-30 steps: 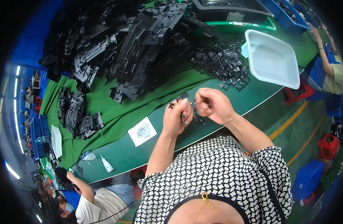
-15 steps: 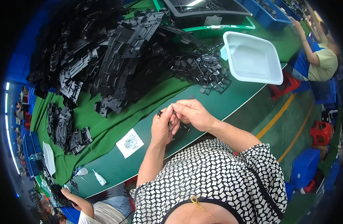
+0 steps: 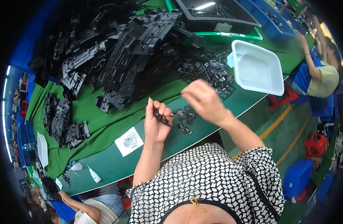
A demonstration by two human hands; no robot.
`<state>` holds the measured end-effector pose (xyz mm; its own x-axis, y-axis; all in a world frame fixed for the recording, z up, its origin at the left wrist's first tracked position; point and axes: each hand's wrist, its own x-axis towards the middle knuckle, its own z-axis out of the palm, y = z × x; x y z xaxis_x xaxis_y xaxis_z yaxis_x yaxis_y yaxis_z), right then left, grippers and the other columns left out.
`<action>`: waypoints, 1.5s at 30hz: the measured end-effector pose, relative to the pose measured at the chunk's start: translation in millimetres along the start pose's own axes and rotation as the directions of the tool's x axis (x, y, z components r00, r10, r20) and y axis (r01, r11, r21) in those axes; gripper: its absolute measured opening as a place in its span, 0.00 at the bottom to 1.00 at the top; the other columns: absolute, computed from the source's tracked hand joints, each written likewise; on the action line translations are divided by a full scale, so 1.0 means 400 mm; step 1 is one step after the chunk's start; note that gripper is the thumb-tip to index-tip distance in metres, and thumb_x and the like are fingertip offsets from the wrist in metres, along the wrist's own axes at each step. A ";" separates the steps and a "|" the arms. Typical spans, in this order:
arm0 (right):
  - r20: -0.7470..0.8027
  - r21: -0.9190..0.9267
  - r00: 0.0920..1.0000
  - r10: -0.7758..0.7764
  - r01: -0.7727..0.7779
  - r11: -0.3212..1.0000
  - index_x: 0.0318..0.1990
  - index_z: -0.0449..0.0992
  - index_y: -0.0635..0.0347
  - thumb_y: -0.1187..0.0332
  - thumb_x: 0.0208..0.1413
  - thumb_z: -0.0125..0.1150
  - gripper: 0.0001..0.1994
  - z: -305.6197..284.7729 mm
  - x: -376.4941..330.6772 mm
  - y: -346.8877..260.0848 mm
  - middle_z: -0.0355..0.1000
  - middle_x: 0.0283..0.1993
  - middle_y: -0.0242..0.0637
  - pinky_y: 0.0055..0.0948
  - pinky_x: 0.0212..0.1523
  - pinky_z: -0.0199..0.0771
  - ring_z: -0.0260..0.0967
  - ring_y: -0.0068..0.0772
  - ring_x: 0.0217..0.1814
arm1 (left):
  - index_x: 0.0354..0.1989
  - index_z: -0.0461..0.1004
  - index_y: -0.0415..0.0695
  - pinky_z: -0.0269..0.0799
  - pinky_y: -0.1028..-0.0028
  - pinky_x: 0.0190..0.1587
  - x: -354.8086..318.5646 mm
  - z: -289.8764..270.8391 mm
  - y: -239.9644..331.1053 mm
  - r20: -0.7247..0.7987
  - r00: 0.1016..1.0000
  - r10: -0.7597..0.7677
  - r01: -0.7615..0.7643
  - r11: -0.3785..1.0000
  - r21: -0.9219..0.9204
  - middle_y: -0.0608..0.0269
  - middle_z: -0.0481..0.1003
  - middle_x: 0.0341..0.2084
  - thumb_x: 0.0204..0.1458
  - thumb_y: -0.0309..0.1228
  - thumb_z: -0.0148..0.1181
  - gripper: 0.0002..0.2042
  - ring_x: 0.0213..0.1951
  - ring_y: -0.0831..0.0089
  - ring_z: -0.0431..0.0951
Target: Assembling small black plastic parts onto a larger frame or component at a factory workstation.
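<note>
My left hand point(image 3: 158, 121) is above the green table point(image 3: 108, 164), palm up, its fingers wrapped round a small black plastic part point(image 3: 162, 118). To its right, my right hand point(image 3: 207, 102) hovers over the table, its fingers bent and blurred, so I cannot see whether it holds anything. Between the hands lies a small group of black plastic pieces point(image 3: 186, 115), with a few more black pieces point(image 3: 184, 129) closer to me. Beyond my right hand spreads a pile of small black clip-like parts point(image 3: 209, 71). A white square point(image 3: 129, 142) with a heap of tiny bits lies left of my left forearm.
Large black moulded panels point(image 3: 130, 52) are heaped on green cloth point(image 3: 82, 108) at the left. A white basin point(image 3: 257, 71) stands at the right, near a dark bin point(image 3: 220, 22) and a blue crate point(image 3: 268, 18). Small white bottles point(image 3: 93, 174) stand front left. Other people sit at both sides.
My hands, together before, are now apart: the right has moved away to the right and farther out, while the left has turned palm up with the black part. The view has shifted slightly.
</note>
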<state>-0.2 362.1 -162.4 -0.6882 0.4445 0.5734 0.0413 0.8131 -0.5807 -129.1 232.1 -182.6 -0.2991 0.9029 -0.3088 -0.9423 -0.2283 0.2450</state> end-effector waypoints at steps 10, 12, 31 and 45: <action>0.009 -0.478 0.988 -0.157 0.142 0.867 0.29 0.71 0.60 0.77 0.39 0.58 0.07 -0.063 0.049 0.103 0.62 0.28 0.35 0.29 0.33 0.61 0.62 0.34 0.31 | 0.19 0.58 0.47 0.60 0.76 0.24 -0.007 0.017 -0.028 0.017 1.000 0.011 -0.014 0.978 0.207 0.71 0.54 0.12 0.56 0.45 0.43 0.18 0.16 0.80 0.57; -0.121 -0.290 0.988 -0.099 0.060 0.955 0.27 0.71 0.61 0.78 0.38 0.60 0.06 -0.063 0.047 0.067 0.62 0.28 0.36 0.30 0.31 0.63 0.62 0.35 0.30 | 0.20 0.59 0.46 0.56 0.81 0.17 -0.012 0.009 -0.025 0.057 0.998 0.011 -0.029 0.944 0.330 0.69 0.57 0.14 0.56 0.41 0.45 0.16 0.18 0.77 0.61; 0.619 0.639 0.721 0.310 -0.693 0.334 0.26 0.69 0.62 0.62 0.58 0.48 0.13 -0.004 -0.001 -0.083 0.66 0.23 0.25 0.14 0.25 0.58 0.59 0.13 0.24 | 0.19 0.61 0.42 0.51 0.82 0.14 -0.028 -0.015 -0.022 0.192 0.975 -0.114 -0.024 0.801 0.598 0.66 0.59 0.12 0.52 0.40 0.45 0.15 0.12 0.79 0.59; 0.625 0.716 0.706 0.332 -0.350 -0.604 0.17 0.59 0.56 0.65 0.57 0.42 0.16 0.067 -0.071 -0.062 0.46 0.11 0.23 0.19 0.14 0.41 0.39 0.17 0.12 | 0.14 0.54 0.46 0.48 0.77 0.12 -0.033 -0.010 -0.035 0.191 0.976 -0.101 0.064 0.980 0.190 0.70 0.54 0.08 0.56 0.37 0.38 0.17 0.09 0.78 0.53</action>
<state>-1.0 319.1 -179.6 -0.9251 0.3492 -0.1493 -0.3031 -0.9157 -0.2639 -112.5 222.0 -185.5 -0.1679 0.9742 -0.1510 -0.9138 -0.0963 0.3947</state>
